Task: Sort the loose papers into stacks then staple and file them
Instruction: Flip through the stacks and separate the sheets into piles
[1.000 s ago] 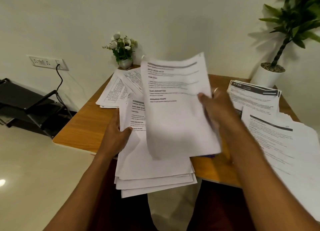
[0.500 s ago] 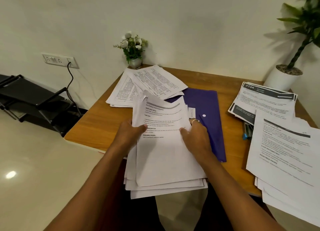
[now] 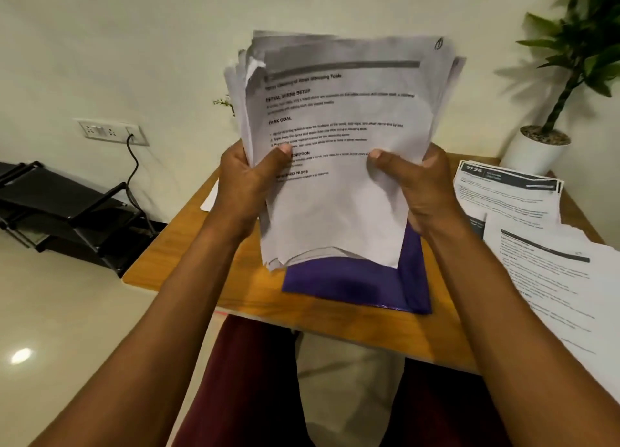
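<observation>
I hold a stack of printed white papers (image 3: 339, 191) upright above the wooden table (image 3: 335, 322). My left hand (image 3: 248, 185) grips its left edge and my right hand (image 3: 419, 191) grips its right edge, thumbs pressed on the front sheet. The sheets' top edges are uneven. A purple plastic folder (image 3: 362, 285) lies flat on the table under the stack's lower edge. Two more paper piles lie at the right: one with a dark "2726" header (image 3: 510, 195) and a larger one (image 3: 550, 279) near the table's right edge. A corner of paper (image 3: 209, 200) shows left of my left hand.
A potted plant in a white pot (image 3: 536, 148) stands at the back right corner. A small flower sprig (image 3: 224, 104) peeks out behind the held stack. A black rack (image 3: 67, 208) sits on the floor to the left, below a wall socket (image 3: 110, 132) with a cable.
Both hands have taken the stack by its sides and lifted it from flat at the table's front edge to upright in front of me. It now hides the back left pile.
</observation>
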The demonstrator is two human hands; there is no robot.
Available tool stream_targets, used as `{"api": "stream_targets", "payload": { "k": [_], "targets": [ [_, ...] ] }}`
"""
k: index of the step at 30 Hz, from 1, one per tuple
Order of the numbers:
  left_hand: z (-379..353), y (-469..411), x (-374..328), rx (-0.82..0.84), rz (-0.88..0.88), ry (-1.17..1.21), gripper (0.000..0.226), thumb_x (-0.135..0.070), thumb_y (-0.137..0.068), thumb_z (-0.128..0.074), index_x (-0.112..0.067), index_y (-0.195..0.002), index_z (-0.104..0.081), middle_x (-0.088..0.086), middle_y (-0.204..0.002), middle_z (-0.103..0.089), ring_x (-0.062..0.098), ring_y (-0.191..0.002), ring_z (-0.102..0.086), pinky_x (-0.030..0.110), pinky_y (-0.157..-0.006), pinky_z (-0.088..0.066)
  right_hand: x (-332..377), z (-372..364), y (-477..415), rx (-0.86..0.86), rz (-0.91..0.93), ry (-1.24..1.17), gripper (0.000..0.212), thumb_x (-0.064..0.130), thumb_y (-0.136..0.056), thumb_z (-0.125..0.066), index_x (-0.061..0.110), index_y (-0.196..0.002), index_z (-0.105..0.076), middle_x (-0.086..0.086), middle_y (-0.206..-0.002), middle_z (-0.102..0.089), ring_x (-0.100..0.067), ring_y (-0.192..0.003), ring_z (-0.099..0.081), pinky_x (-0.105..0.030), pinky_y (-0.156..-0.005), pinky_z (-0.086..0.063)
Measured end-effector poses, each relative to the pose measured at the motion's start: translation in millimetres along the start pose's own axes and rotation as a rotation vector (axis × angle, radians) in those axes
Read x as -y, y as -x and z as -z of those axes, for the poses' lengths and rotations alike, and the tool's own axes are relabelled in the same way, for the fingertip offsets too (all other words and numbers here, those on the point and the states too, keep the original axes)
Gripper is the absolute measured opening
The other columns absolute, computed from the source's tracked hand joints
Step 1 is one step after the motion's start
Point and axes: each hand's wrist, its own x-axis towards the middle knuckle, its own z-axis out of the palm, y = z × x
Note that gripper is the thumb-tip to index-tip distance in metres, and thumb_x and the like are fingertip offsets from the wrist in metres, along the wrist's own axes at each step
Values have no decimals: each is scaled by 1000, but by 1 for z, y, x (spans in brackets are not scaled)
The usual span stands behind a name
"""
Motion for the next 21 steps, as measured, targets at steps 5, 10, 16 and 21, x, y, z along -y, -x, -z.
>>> {"api": "stream_targets", "payload": {
  "k": [5, 10, 16, 21],
  "targets": [
    [-15, 20, 44, 10, 182, -65, 18, -19, -95, -71, -20, -113, -70, -10, -100, -79, 12, -96, -75, 27, -77, -61, -42, 17, 22, -28, -127, 291, 18, 16, -82, -84, 27, -91, -73, 11, -91, -77, -13, -88, -75, -33, -80, -61],
    [-16, 39, 66, -3, 280, -126, 17, -27, -93, -74, -31, -109, -68, -18, -97, -77, 4, -93, -74, 23, -74, -61, -70, 28, 40, -52, -263, 381, 18, 29, -85, -80, 35, -92, -65, 25, -90, -66, 8, -78, -67, -13, -65, -51],
    [10, 30, 53, 38, 358, -291, 28, -31, -96, -69, -26, -124, -65, -9, -110, -73, 15, -98, -71, 27, -75, -60, -53, 10, 43, 55, -370, 358, 14, 24, -94, -71, 33, -105, -66, 19, -98, -73, 1, -88, -70, -21, -76, -56],
    [103, 16, 58, 196, 684, -581, 68, -48, -66, -92, -31, -126, -67, -6, -118, -74, 22, -110, -69, 45, -92, -57, -73, -46, 76, 225, -643, 40, 31, 1, -93, -64, 11, -123, -68, -5, -119, -74, -22, -107, -71, -37, -96, -56]
  ]
}}
